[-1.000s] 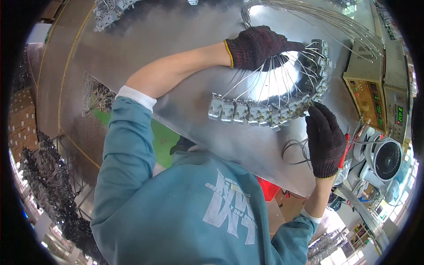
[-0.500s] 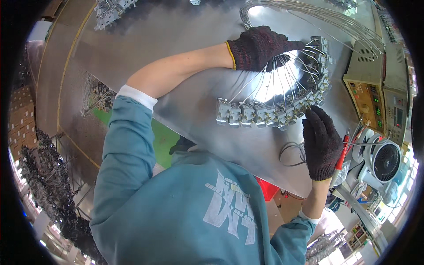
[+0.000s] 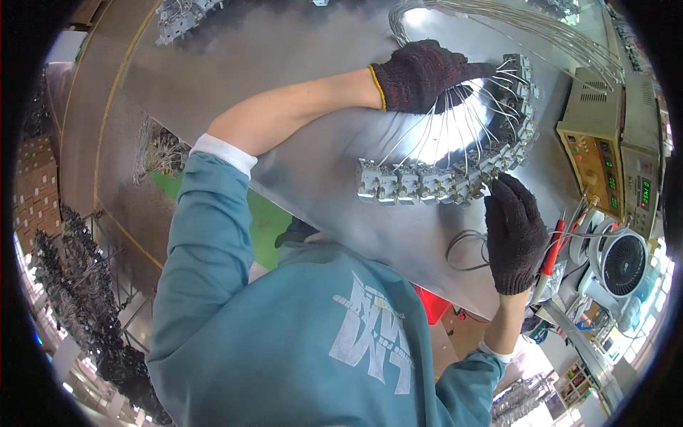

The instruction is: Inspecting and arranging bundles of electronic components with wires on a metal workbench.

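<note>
My left hand point(image 3: 430, 77), in a dark knitted glove with a yellow cuff, is closed around a bundle of thin white wires point(image 3: 442, 135). The wires fan out from it to a curved row of small grey metal-and-plastic units point(image 3: 427, 186) on the metal table. My right hand point(image 3: 516, 238), gloved the same way, is at the row's outer side. Its fingers are together and bent, the tips touching or very near one unit's edge. Whatever they pinch is hidden behind the glove. Beside this hand a red-handled probe point(image 3: 552, 248) leans at the table's edge.
Two instrument boxes with lit displays stand at the right: a beige one point(image 3: 590, 153) and a grey one point(image 3: 642, 188). Below them is a white fan point(image 3: 620, 262). Long loose wires point(image 3: 498, 11) lie along the far side. A cable loop point(image 3: 466, 250) rests near my right hand.
The row of units has shifted slightly right along its near end. My right hand has moved a little left, fingertips toward the row. The grey box's display now shows bright green digits.
</note>
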Tool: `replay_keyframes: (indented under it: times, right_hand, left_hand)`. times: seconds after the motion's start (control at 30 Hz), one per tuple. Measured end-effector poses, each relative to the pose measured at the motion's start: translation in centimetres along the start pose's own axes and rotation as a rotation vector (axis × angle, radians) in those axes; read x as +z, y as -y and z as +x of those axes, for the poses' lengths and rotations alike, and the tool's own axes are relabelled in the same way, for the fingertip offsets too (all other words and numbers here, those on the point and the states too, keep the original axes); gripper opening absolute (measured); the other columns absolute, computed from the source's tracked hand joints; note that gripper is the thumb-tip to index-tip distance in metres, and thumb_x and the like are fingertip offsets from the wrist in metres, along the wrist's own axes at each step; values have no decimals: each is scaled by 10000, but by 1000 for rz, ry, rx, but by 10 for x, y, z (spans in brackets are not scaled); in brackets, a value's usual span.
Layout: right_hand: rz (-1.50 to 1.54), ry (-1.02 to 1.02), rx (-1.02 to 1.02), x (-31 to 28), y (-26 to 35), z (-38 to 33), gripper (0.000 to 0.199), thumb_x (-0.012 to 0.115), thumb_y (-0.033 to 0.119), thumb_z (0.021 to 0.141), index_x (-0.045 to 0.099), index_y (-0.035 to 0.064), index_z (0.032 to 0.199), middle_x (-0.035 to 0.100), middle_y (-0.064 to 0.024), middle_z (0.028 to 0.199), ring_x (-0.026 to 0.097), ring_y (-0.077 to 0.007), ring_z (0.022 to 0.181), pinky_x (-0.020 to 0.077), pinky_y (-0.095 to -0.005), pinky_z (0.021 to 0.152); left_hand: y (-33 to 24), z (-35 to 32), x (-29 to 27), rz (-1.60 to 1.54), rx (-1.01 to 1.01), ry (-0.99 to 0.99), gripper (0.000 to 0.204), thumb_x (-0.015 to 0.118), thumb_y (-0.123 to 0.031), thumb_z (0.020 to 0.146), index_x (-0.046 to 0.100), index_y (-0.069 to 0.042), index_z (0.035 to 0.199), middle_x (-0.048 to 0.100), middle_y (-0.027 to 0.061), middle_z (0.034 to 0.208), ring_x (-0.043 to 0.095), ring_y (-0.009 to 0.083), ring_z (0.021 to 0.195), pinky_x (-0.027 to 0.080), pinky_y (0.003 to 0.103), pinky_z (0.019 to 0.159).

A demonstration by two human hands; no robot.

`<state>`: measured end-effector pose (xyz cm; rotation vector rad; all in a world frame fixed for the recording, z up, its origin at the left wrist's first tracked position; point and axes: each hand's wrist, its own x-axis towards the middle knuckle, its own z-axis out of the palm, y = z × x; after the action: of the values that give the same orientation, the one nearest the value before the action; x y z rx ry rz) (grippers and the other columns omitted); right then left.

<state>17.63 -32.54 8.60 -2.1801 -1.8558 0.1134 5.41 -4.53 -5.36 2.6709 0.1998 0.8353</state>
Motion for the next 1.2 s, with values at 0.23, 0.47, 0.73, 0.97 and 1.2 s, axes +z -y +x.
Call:
replay_keyframes:
  times: [0.23,0.47,0.73,0.97,1.2]
  right_hand:
    - [-80,28,-87,-2,2,2,304,813,42,915,774,85,1213,763,-135,1256,772,-323,1068,619,-396,886]
    - [311,-76,170,12,11,-22,335,803,-34,888,781,100,1194,770,-169,1250,780,-314,1071,616,-375,900]
    - [-57,-9,-80,10,7,-12,329,828,28,892,777,91,1211,766,-148,1252,777,-335,1058,625,-400,880]
    - [20,-9,14,3,7,-8,328,794,-10,905,776,75,1221,765,-151,1264,773,-297,1087,620,-381,901]
    - [224,-59,50,15,7,-21,333,783,-38,901,778,70,1215,767,-159,1259,772,-296,1093,616,-381,908]
  left_hand:
    - [0,-3,-5,-10,-42,66,656,632,-406,1016,479,-197,1618,733,178,1024,727,367,868,564,530,767]
    - [-2,2,-2,81,-68,140,715,641,-408,1008,411,-231,1662,733,172,1027,734,339,894,559,530,776]
    - [0,1,-2,40,-112,134,755,683,-391,970,417,-233,1659,725,181,1001,723,352,873,559,532,785]
    - [0,0,1,78,-155,78,781,700,-386,949,420,-214,1657,725,176,980,720,346,852,551,518,774]
    - [-7,3,-4,116,-157,67,647,660,-319,1017,479,-169,1619,731,200,1020,702,386,795,571,524,744]
